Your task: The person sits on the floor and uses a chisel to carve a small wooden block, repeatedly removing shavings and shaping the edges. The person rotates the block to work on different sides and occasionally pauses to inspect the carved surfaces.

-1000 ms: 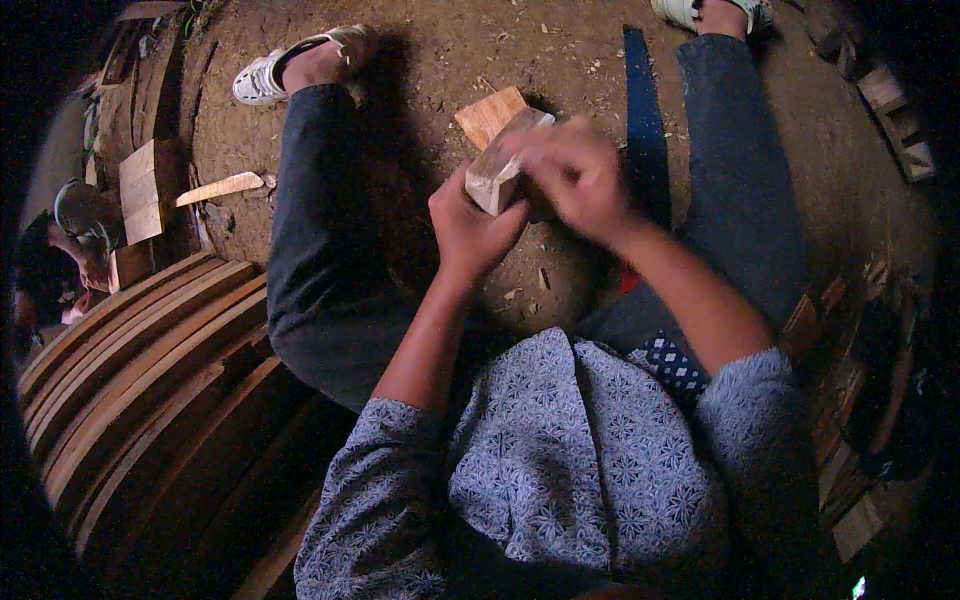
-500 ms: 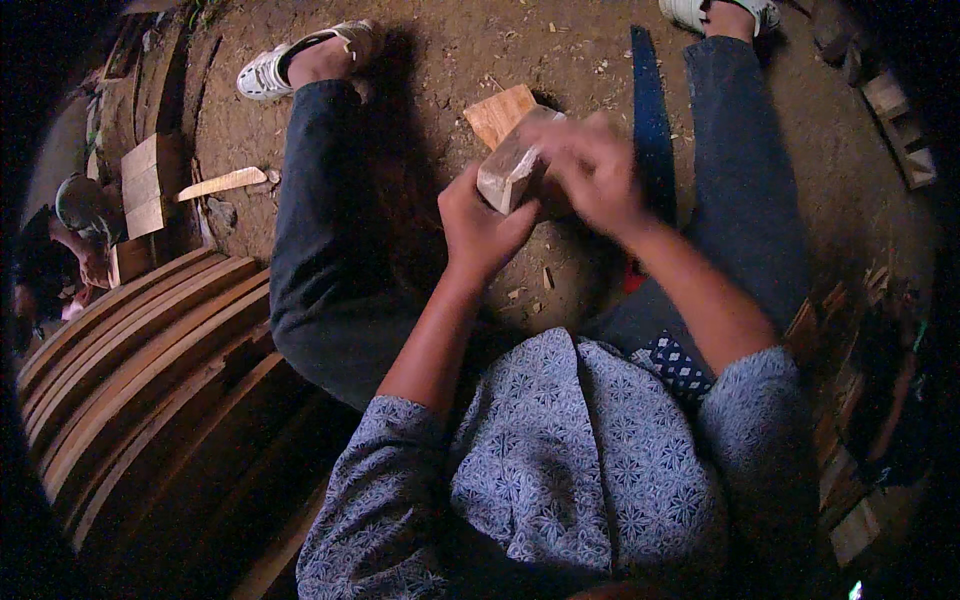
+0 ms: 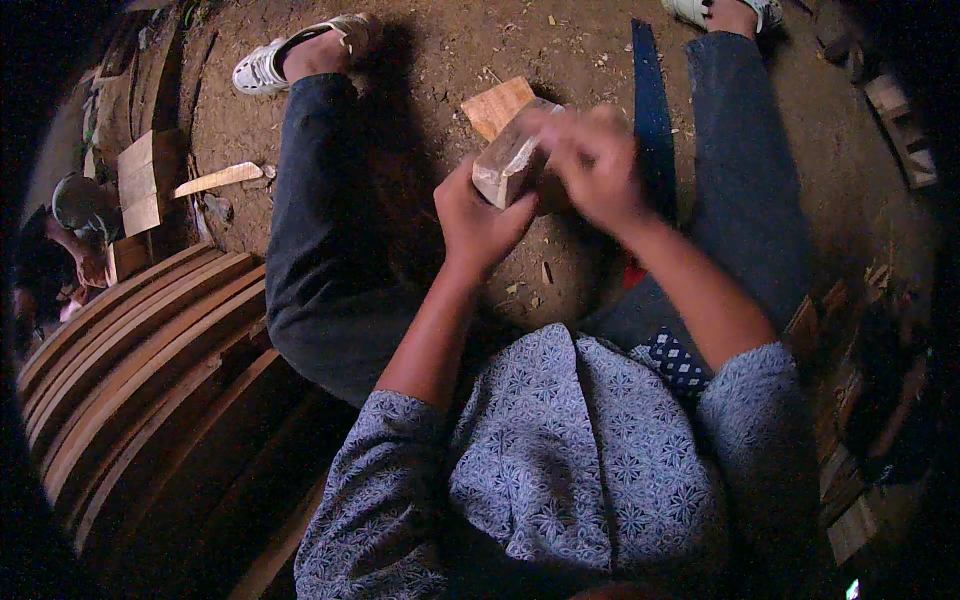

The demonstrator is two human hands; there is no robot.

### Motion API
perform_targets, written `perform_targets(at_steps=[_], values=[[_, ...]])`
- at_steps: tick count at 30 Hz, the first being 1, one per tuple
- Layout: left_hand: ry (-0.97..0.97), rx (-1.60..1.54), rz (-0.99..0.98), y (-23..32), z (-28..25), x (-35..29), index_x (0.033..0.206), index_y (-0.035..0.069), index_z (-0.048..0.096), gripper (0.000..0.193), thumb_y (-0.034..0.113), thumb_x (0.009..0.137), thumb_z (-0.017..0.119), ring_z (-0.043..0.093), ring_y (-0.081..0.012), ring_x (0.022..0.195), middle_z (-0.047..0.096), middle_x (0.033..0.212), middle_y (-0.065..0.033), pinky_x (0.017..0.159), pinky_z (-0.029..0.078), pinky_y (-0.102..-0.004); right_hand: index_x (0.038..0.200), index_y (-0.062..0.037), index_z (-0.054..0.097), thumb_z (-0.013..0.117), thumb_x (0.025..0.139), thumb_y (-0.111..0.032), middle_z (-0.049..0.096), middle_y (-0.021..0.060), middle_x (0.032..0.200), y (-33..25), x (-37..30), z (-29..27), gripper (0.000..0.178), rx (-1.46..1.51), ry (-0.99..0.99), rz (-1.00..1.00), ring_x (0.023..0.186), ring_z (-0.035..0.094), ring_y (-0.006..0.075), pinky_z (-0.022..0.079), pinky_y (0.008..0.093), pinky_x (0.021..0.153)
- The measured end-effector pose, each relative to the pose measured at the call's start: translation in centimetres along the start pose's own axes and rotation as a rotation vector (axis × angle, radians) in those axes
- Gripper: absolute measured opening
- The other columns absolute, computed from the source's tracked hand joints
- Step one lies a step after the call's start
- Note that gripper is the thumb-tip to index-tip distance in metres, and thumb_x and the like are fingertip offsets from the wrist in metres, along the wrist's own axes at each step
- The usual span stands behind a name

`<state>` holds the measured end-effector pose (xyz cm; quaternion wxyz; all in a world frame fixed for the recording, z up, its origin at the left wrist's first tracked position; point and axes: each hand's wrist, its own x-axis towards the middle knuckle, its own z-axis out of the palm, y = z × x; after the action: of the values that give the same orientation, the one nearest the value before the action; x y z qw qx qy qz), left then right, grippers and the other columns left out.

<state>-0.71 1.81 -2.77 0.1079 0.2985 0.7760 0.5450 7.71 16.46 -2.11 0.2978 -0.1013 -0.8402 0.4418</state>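
Note:
My left hand [image 3: 480, 220] is closed around the near end of a wooden block [image 3: 510, 165], which has a pale, rough edge along its top. Over the far end of that block is my right hand [image 3: 598, 170], its fingers curled in and somewhat blurred. Whatever those fingers may pinch is too small or smeared to make out. A flat, light orange-brown piece of wood [image 3: 497, 106] lies just beyond the block, partly covered by it.
Between my legs, right of my hands, lies a long blue saw-like blade [image 3: 652, 110]. Curved stacked boards [image 3: 150, 350] fill the left side. Nearby are a pale wooden slat [image 3: 220, 180] and a squared wood piece [image 3: 140, 180]. Wood chips dot the dirt floor [image 3: 560, 50]. Scraps lie at right.
My right hand is blurred in both frames and sits at nearly the same place on the block. The whole view has shifted slightly; my left hand keeps its hold.

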Motion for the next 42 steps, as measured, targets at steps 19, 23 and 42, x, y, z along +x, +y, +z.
perform_targets(at_steps=[19, 23, 42], values=[[0.023, 0.002, -0.005, 0.2, 0.0, 0.1, 0.087, -0.002, 0.062, 0.033, 0.014, 0.061, 0.074, 0.065, -0.0137, 0.075, 0.068, 0.079, -0.0134, 0.069, 0.051, -0.0304, 0.099, -0.0005, 0.069, 0.057, 0.090, -0.011, 0.068, 0.0136, 0.106, -2.7, -1.1, 0.8, 0.018, 0.066, -0.011, -0.041, 0.098, 0.066, 0.0234, 0.045, 0.0335, 0.089], [0.006, -0.032, 0.002, -0.4, 0.5, 0.0, 0.088, -0.002, 0.063, 0.033, 0.015, 0.062, 0.074, 0.065, -0.0125, 0.076, 0.068, 0.079, -0.0123, 0.068, 0.051, -0.0298, 0.098, -0.0023, 0.070, 0.062, 0.086, -0.010, 0.069, 0.0115, 0.107, 2.9, 1.1, -0.3, 0.016, -0.050, 0.144, 0.237, 0.096, 0.065, 0.0195, 0.042, 0.0319, 0.087], [0.011, -0.049, -0.079, -0.2, -0.6, 0.3, 0.097, -0.004, 0.063, 0.040, 0.013, 0.062, 0.074, 0.068, -0.0197, 0.084, 0.069, 0.088, -0.0171, 0.075, 0.051, -0.0310, 0.113, -0.0021, 0.065, 0.058, 0.093, -0.020, 0.068, 0.0079, 0.103, 1.2, 1.2, -2.2, 0.027, 0.318, 0.105, 0.580, 0.094, 0.064, 0.0169, 0.048, 0.0281, 0.089]])
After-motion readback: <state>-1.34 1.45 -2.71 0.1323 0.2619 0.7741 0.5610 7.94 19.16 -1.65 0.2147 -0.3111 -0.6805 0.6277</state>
